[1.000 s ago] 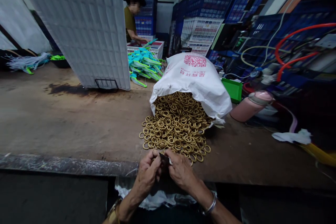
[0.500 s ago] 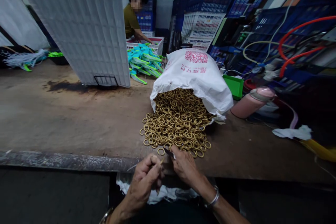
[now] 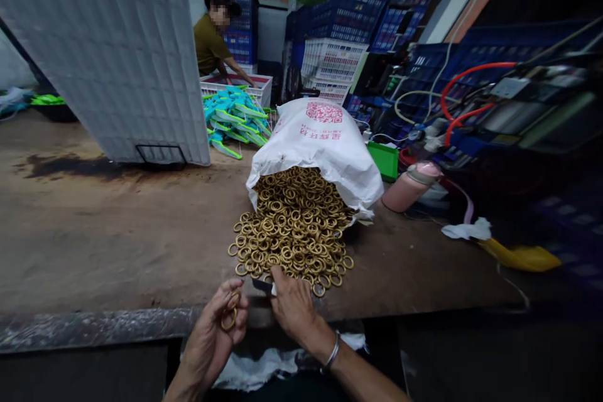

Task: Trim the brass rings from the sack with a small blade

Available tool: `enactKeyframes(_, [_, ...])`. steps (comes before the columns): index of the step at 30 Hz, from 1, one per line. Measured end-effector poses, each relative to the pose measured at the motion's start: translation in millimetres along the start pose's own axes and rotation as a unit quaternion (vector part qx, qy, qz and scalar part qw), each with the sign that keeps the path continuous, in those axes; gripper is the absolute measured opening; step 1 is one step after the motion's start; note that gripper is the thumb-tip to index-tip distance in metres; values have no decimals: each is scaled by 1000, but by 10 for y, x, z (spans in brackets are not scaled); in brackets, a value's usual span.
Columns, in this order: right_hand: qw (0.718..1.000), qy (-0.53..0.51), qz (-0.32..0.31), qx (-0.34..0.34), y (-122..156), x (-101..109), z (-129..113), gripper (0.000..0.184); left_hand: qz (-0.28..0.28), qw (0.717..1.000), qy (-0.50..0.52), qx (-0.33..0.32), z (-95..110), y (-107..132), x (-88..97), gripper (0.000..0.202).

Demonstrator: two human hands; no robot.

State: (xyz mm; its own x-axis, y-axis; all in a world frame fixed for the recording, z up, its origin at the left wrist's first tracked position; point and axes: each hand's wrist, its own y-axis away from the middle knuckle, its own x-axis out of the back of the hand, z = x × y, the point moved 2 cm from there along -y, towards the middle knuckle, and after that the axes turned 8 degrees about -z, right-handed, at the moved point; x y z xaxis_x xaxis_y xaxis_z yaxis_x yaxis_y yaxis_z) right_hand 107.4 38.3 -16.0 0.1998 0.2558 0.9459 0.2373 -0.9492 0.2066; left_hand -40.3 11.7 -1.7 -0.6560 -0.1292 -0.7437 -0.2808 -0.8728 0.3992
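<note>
A heap of brass-coloured rings (image 3: 292, 232) spills from a white sack (image 3: 318, 138) lying on its side on the brown worktable (image 3: 117, 239). My left hand (image 3: 214, 333) is at the table's near edge, its fingers curled round a few of the rings (image 3: 230, 317). My right hand (image 3: 294, 308) rests at the front of the heap, fingers closed on a small dark tool with a white part (image 3: 266, 286). A metal bangle is on my right wrist.
A white grid panel (image 3: 113, 56) stands upright at the back left. Teal and green pieces (image 3: 235, 119) are piled behind it, where another person (image 3: 211, 41) sits at a crate. A pink flask (image 3: 409, 185), green box (image 3: 384, 160), hoses and blue crates are on the right.
The view has swung right, so everything sits further left. My left hand has dropped lower with rings now in its fingers. My right hand has reached to the heap's front edge.
</note>
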Motion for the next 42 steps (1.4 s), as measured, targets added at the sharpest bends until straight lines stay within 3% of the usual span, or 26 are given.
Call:
enactKeyframes(6, [1000, -21, 15, 4, 0, -37, 40, 31, 34, 999, 23, 21, -33, -77, 86, 18])
enactKeyframes(11, [989, -148, 3, 14, -33, 21, 121, 21, 10, 996, -85, 4, -134, -134, -53, 22])
enactKeyframes(15, [955, -286, 26, 67, -4, 137, 144, 2, 15, 984, -177, -25, -227, -199, -103, 34])
enactKeyframes(20, [913, -394, -6, 102, 52, 172, 109, 13, -3, 966, -259, -27, -271, -236, -140, 30])
enactKeyframes(24, [866, -493, -53, 66, 34, 144, 89, 22, -14, 957, -282, -67, -246, -218, -215, 29])
enactKeyframes(26, [856, -510, -67, 48, 18, 141, 79, 25, -24, 950, -300, -82, -240, -210, -236, 28])
enactKeyframes(32, [869, -493, -30, 34, 4, 198, 65, 24, -43, 961, -272, 14, -272, -196, -181, 32])
enactKeyframes(37, [866, -496, -39, 44, 4, 198, 88, 21, -70, 976, -208, 18, -303, -183, -148, 29])
enactKeyframes(42, [935, -350, -2, 58, 35, 176, 122, 19, -62, 973, -221, -10, -310, -188, -144, 31])
